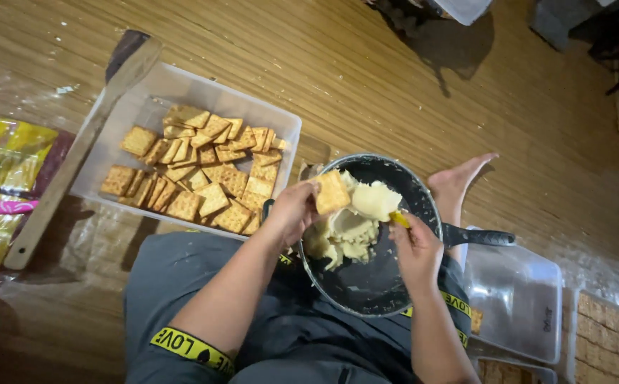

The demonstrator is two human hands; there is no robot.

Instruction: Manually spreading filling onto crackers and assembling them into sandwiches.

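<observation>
— So, what does the left hand (pixel 292 210) have?

— A square cracker (pixel 332 192), golden-brown and dimpled, pinched at its edge between thumb and fingers. The fingers are closed snugly on it, and the cracker is held over the near rim of the pan.

— What kind of pan?

— A round, dark pan (pixel 423 203), matte black inside, resting on the person's lap. Its black handle (pixel 479 237) sticks out to the person's right. Inside sits a pale yellow paste (pixel 348 231), lumpy and soft-looking, heaped toward the left side.

— And the right hand?

— The right hand (pixel 418 250) is curled shut around a small yellow utensil (pixel 399 219); only its tip shows, so I cannot tell its shape. The tip touches a smooth dollop of the same paste just beside the cracker.

— Where are the other crackers?

— In a shallow rectangular clear plastic tray (pixel 146 99) on the floor ahead of the knees. They lie loosely overlapped, all square with the same pricked surface. A long flat wooden spatula (pixel 82 149) leans across the tray's left corner.

— Anything else around?

— A woven mat (pixel 366 78) with fine straw-coloured ribs covers the floor. Glossy yellow wrappers (pixel 0 153) lie at the left. At the right sits another clear plastic container (pixel 519 299), with more crackers (pixel 608 341) beside it. A bare foot (pixel 459 181) rests beyond the pan.
</observation>
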